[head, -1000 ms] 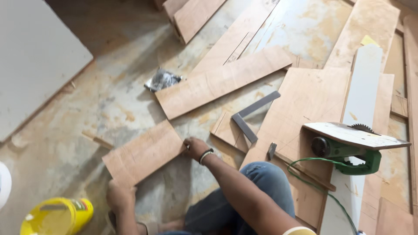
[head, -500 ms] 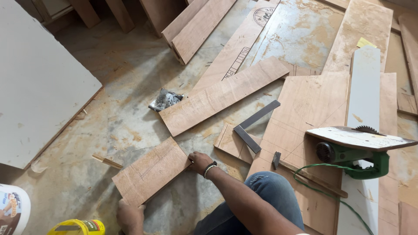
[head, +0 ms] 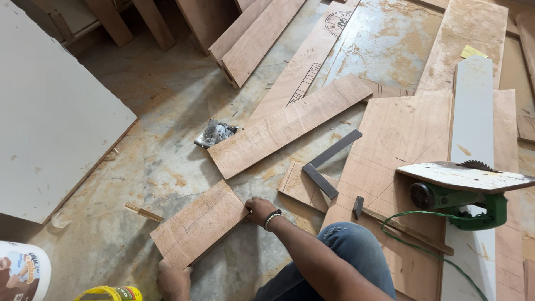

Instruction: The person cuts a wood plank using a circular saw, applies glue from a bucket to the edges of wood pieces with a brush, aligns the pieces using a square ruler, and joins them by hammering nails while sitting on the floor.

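Head view: right hand (head: 261, 210) grips plywood piece (head: 199, 224) at its 3 o'clock corner, left hand (head: 173, 280) at 7 o'clock edge; pencilled lines drawn, piece uncut; circular saw (head: 460, 187) idle at 3 o'clock.

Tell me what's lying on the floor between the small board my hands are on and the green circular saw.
In the head view, between the small board and the green circular saw lie a metal try square on a plywood offcut, then a hammer.

My right hand (head: 259, 210) is stretched forward low, arm running in from the bottom edge, beaded band on the wrist, fingers curled down and pressing. My left hand (head: 173, 280) sits near the bottom edge, knuckles up, fingers bent, forearm out of view. Hands well apart.
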